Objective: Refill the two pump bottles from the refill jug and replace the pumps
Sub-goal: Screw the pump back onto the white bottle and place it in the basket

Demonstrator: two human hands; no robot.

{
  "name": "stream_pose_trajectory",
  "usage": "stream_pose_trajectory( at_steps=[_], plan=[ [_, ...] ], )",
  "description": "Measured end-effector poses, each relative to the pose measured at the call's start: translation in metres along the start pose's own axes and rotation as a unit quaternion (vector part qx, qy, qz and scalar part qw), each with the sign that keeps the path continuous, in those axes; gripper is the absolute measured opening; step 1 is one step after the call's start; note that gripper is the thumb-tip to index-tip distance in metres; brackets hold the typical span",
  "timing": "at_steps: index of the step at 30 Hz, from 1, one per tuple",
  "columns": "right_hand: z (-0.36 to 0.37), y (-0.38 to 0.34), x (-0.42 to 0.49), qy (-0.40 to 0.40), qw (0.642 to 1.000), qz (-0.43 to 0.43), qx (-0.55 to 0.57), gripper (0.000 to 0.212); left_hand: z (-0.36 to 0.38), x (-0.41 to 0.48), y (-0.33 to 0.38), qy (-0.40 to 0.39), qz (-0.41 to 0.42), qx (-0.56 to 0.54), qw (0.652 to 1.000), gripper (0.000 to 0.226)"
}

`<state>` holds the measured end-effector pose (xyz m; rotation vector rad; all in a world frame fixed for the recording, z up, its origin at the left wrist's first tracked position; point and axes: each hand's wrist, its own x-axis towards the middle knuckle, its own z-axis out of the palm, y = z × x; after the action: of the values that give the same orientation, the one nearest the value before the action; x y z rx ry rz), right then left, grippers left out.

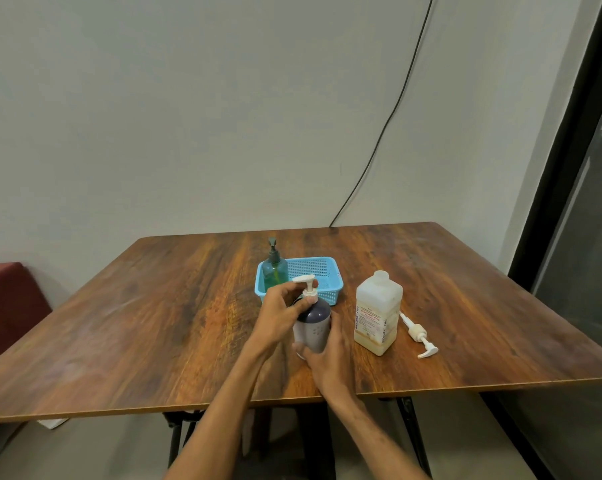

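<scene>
Head view, one frame

Dark bottle (pixel 314 318) upright on the wooden table (pixel 147 327), near the front edge, just in front of the blue basket (pixel 329 263). A white pump (pixel 305 281) sits in its neck, nozzle pointing left.

Left hand (pixel 280 306): fingers curled round the pump's collar at the bottle neck, thumb on the near side. Cannot tell whether the collar is screwed fully down.

Right hand (pixel 329 362): wrapped round the lower part of the dark bottle, thumb across the front and fingers behind, holding it steady on the table.

Green bottle (pixel 274 273): upright in the left end of the basket, dark pump in place, green liquid visible in its lower part.

Refill jug (pixel 379 315): upright to the right of the dark bottle, apart from it. Pale body with a printed label, a yellowish liquid low down. Cannot tell whether the neck is capped.

Second white pump (pixel 418 336): lying flat on the table just right of the jug, tube end toward the jug, nozzle toward the front edge.

Black cable (pixel 389 123) runs down the wall behind the table. Red cushion (pixel 5 306) at far left
</scene>
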<state>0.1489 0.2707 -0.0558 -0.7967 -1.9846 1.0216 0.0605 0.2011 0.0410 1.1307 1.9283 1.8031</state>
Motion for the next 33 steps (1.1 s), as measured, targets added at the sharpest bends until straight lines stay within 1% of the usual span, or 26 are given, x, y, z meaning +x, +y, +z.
stream_pose_trajectory(
  at_steps=[1,4,6,8,10,12,15,17,18,19,21,22,25,27,28,31,33],
  plan=[
    [-0.001,0.000,0.000,0.001,1.000,-0.002,-0.002,0.087,0.003,-0.002,0.001,0.027,0.004,0.007,1.000,0.029],
    [0.000,0.000,-0.001,0.003,1.000,-0.005,0.000,0.086,0.019,-0.013,0.008,0.154,0.022,0.041,0.987,0.034],
    [-0.001,-0.001,-0.003,0.015,0.999,-0.007,-0.036,0.085,0.029,-0.014,0.008,0.186,0.033,0.044,0.981,0.035],
    [-0.002,-0.001,-0.003,0.019,0.999,-0.003,-0.045,0.085,0.032,-0.013,0.007,0.192,0.036,0.044,0.980,0.033],
    [-0.003,-0.002,-0.002,0.000,1.000,0.000,-0.023,0.087,0.028,-0.009,0.002,0.174,0.031,0.030,0.984,0.027],
    [-0.004,-0.001,0.001,-0.009,1.000,0.002,-0.008,0.087,0.019,-0.005,-0.002,0.109,0.014,0.007,0.994,0.022],
    [-0.002,0.002,0.002,-0.012,1.000,0.008,-0.006,0.086,0.007,-0.002,-0.004,0.012,-0.003,-0.017,1.000,0.024],
    [-0.001,0.002,0.001,-0.012,1.000,0.010,-0.004,0.088,0.006,-0.004,-0.001,0.000,-0.001,-0.026,1.000,0.026],
    [-0.001,0.003,0.000,-0.010,1.000,0.008,-0.003,0.088,0.010,-0.006,0.001,0.023,0.006,-0.020,1.000,0.027],
    [-0.001,0.002,0.000,-0.008,1.000,0.004,-0.001,0.088,0.015,-0.008,0.002,0.065,0.016,0.002,0.998,0.029],
    [-0.001,0.002,0.001,0.000,1.000,-0.003,-0.003,0.085,0.026,-0.012,0.002,0.168,0.035,0.055,0.984,0.030],
    [-0.002,0.003,0.001,0.007,1.000,-0.010,-0.014,0.082,0.031,-0.013,0.002,0.200,0.041,0.069,0.976,0.030],
    [-0.004,0.001,-0.001,0.013,0.999,-0.014,-0.032,0.076,0.037,-0.012,0.001,0.222,0.054,0.104,0.968,0.028],
    [-0.002,0.001,-0.001,0.011,0.999,-0.013,-0.028,0.081,0.032,-0.010,0.002,0.205,0.059,0.109,0.971,0.022],
    [-0.001,0.002,0.000,0.008,1.000,-0.010,-0.023,0.085,0.029,-0.008,0.002,0.182,0.060,0.107,0.976,0.020],
    [-0.001,0.003,0.002,-0.007,1.000,0.000,0.005,0.088,0.013,-0.003,0.001,0.083,0.049,0.116,0.989,0.017],
    [-0.001,0.003,0.003,-0.003,1.000,0.003,-0.001,0.088,0.002,0.002,-0.002,0.012,0.039,0.099,0.994,0.020]
  ],
)
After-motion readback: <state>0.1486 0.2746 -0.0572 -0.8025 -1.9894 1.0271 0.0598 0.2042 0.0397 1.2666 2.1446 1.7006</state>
